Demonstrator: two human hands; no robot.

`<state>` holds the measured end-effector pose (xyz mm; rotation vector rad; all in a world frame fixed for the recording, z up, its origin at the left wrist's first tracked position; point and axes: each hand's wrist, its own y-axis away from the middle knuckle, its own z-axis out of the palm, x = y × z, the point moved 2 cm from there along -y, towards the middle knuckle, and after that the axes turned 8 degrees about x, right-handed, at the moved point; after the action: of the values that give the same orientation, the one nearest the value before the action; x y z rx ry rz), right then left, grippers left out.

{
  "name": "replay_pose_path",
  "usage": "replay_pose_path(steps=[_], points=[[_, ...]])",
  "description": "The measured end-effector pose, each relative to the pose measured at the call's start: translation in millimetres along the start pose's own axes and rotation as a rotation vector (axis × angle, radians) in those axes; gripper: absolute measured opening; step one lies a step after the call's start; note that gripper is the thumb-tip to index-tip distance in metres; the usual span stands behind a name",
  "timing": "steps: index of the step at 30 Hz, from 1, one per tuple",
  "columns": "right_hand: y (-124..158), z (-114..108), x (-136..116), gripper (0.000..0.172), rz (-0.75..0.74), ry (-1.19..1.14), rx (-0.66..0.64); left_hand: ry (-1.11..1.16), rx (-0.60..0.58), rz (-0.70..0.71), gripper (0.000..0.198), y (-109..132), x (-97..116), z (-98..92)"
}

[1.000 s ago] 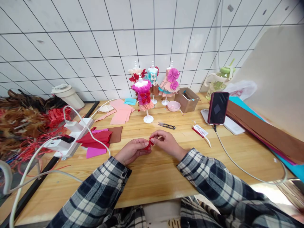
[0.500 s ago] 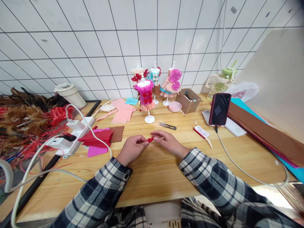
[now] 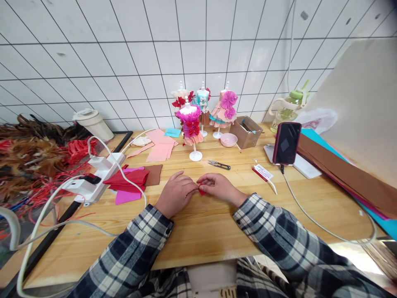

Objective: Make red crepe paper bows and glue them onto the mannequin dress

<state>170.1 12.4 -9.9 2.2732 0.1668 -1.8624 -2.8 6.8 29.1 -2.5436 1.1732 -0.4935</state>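
Note:
A small piece of red crepe paper (image 3: 202,192) sits between my two hands, just above the wooden table. My right hand (image 3: 221,188) pinches it between thumb and fingertips. The fingertips of my left hand (image 3: 177,193) press together at its left end, partly covering it. Beyond my hands lie thread snips (image 3: 219,165). Behind them stands a small dress form (image 3: 191,128) in a magenta and peach paper dress with red flowers. To the left of my hands are folded red crepe paper (image 3: 128,180) and a brown sheet (image 3: 154,175).
More dress forms (image 3: 223,109), a pink bowl (image 3: 228,140) and a cardboard box (image 3: 247,132) stand at the back. A power strip (image 3: 104,176) with cables lies left. On the right are a phone (image 3: 287,143), a glue tube (image 3: 261,172) and stacked paper sheets (image 3: 344,171).
My left hand has rolled over so its back shows more. The red piece has turned and now points downward under my right fingertips.

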Motion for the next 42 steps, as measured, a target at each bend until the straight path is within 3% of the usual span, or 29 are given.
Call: replay_pose_path(steps=[4, 9, 12, 15, 21, 23, 25, 27, 30, 33, 36, 39, 42], points=[[0.9, -0.1, 0.5, 0.028, 0.031, -0.002, -0.045, -0.035, 0.024, 0.012, 0.025, -0.1, 0.7, -1.8], [5.3, -3.4, -9.1, 0.027, -0.279, 0.314, 0.018, -0.026, 0.018, -0.015, 0.022, 0.4, 0.2, 0.0], [7.1, -5.1, -11.6, 0.023, -0.381, 0.501, 0.048, -0.021, 0.008, -0.060, 0.019, 0.9, -2.1, 2.6], [7.2, -6.2, -10.8, 0.014, -0.350, 0.538, 0.061, -0.024, 0.003, -0.077, 0.019, 0.8, -3.2, 3.7], [2.0, -4.7, -1.7, 0.021, -0.118, 0.228, 0.000, 0.004, 0.051, 0.022, 0.023, 0.7, -3.2, 1.9], [-0.8, -5.7, 0.7, 0.016, -0.084, 0.164, 0.018, 0.069, 0.077, -0.014, 0.022, 0.6, -5.9, 3.2], [-3.5, -8.5, 1.2, 0.014, -0.090, 0.129, 0.116, 0.192, 0.147, -0.152, 0.022, 0.5, -10.1, 5.6], [-5.0, -10.5, 0.6, 0.014, -0.107, 0.101, 0.221, 0.421, 0.218, -0.371, 0.042, 1.2, -13.7, 10.1], [-4.8, -9.1, -2.0, 0.016, -0.162, 0.081, 0.274, 0.956, 0.172, -0.670, 0.066, 3.4, -12.6, 20.9], [-2.3, -8.8, -6.6, 0.014, -0.296, 0.207, 0.317, 1.473, 0.044, -0.804, 0.051, 5.0, -7.2, 25.9], [1.2, -13.0, -11.6, 0.015, -0.439, 0.428, 0.413, 1.824, 0.004, -0.852, 0.045, 5.6, -7.0, 22.1], [4.4, -12.9, -15.3, 0.018, -0.529, 0.553, 0.441, 1.990, -0.020, -0.903, 0.047, 4.8, -7.8, 21.0], [5.9, -6.3, -16.6, 0.020, -0.561, 0.538, 0.393, 1.847, 0.048, -0.946, 0.048, 3.3, -6.7, 28.7]])
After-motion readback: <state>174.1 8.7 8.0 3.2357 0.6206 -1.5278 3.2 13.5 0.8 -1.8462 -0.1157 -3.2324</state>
